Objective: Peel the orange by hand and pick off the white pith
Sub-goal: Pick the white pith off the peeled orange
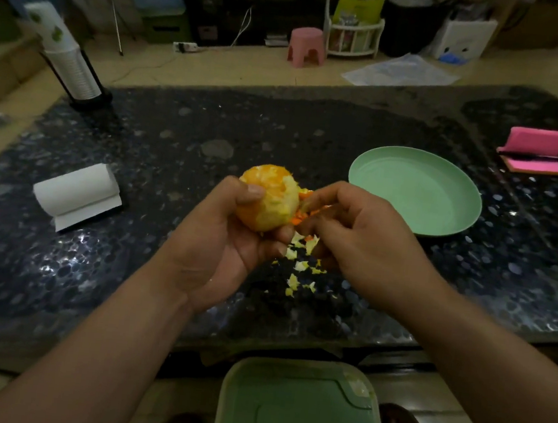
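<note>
Orange [266, 203] over table [180, 152] middle — plate [417, 191] nearby

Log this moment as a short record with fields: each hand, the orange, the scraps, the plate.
left hand: grips the orange, thumb across its front
right hand: pinches peel at the orange's right side
orange: mostly stripped, pale pith showing, some peel left at lower left
scraps: small bits on the table under the hands
plate: green, on the table, right of the hands
</note>
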The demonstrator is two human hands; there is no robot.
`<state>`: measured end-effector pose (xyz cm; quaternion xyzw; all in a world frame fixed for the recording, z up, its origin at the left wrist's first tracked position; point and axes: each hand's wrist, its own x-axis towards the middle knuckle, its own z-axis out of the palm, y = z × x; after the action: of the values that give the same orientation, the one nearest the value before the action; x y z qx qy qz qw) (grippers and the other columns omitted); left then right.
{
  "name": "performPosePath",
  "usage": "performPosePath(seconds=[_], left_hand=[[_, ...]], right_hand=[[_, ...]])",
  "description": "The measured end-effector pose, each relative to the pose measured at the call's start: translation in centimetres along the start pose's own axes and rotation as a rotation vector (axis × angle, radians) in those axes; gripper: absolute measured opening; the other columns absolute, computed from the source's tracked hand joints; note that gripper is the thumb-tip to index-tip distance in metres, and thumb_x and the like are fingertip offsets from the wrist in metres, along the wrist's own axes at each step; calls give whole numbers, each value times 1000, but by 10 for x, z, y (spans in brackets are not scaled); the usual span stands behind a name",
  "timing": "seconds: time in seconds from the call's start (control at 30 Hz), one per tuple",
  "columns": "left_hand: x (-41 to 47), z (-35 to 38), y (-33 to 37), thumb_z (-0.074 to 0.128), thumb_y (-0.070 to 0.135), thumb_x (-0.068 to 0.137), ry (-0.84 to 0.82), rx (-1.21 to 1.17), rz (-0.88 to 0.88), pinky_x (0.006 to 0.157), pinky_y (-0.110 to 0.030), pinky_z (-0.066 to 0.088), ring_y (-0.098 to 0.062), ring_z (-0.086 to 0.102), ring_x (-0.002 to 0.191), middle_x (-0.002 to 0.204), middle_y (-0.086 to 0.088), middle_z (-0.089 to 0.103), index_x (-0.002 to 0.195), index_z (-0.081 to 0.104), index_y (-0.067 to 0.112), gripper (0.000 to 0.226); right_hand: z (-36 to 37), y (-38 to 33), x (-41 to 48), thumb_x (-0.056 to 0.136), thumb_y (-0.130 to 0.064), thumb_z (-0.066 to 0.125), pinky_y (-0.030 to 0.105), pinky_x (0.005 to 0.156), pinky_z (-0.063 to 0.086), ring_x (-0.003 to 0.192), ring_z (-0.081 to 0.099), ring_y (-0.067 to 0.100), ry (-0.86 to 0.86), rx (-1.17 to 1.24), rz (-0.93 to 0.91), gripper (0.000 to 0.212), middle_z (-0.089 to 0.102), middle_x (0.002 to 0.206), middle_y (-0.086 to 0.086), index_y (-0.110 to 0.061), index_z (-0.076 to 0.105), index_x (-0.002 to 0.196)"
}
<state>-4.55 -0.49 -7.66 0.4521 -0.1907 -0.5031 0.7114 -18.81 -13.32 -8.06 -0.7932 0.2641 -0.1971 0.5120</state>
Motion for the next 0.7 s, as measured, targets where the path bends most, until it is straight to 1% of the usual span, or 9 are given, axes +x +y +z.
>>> performPosePath(seconds=[0.1,0.13,0.2,0.27,0.4,0.47,0.53,0.57,0.7], left_hand=[[-3,2,2,56,31,91,-28,-55,-37,52,-25,52,-21,57,69,96,-18,65,119,61,1,42],[-3,1,3,53,34,91,-24,-76,-47,52,-25,51,-21,57,69,95,-18,66,120,61,2,44],[-3,-1,3,51,39,94,-9,-110,-68,53,-24,51,-21,57,69,100,-19,66,126,58,3,49],[-3,-3,2,50,40,96,10,-122,-78,54,-25,50,-21,56,71,103,-19,66,131,57,4,50],[-1,-3,0,47,38,99,55,-103,-50,60,-28,46,-23,55,76,116,-20,60,138,54,5,52],[1,-3,-3,46,36,99,78,-75,-25,68,-32,42,-35,52,92,125,-23,55,147,47,-2,61],[2,-3,-5,46,34,98,96,-55,17,75,-36,38,-36,43,112,130,-24,54,147,47,-2,61],[3,-3,-6,46,34,97,99,-36,38,75,-37,37,-36,42,115,130,-25,56,141,51,0,56],[4,-6,-10,54,32,91,129,113,128,73,-37,45,-31,62,103,119,-17,65,131,55,9,46]], right_hand=[[5,4,2,102,-31,67,42,57,55,56,54,9,40,-99,-67,24,62,63,-6,-24,68,80],[7,4,3,101,-31,69,37,57,52,58,55,6,63,-128,-85,22,63,65,-9,-24,68,80],[9,1,5,95,-22,70,28,64,51,73,64,4,120,-172,-103,8,70,81,-12,-29,68,90],[11,-4,6,93,-21,72,25,68,53,81,67,6,151,-143,-122,11,72,87,-11,-31,68,93],[16,-15,2,95,-26,76,15,56,46,66,65,2,131,-68,-160,10,71,75,-13,-27,69,88],[18,-19,-1,95,-21,77,11,54,44,58,65,-1,91,-11,-148,10,72,71,-12,-23,69,89],[19,-21,-2,95,-22,77,11,53,45,57,66,-2,81,17,-125,10,73,72,-9,-22,68,90],[19,-23,-3,94,-25,78,11,53,45,57,66,-2,84,18,-114,11,73,73,-9,-23,68,90],[19,-23,-4,93,-38,77,16,53,47,60,65,3,114,7,-47,15,74,76,-6,-28,69,87]])
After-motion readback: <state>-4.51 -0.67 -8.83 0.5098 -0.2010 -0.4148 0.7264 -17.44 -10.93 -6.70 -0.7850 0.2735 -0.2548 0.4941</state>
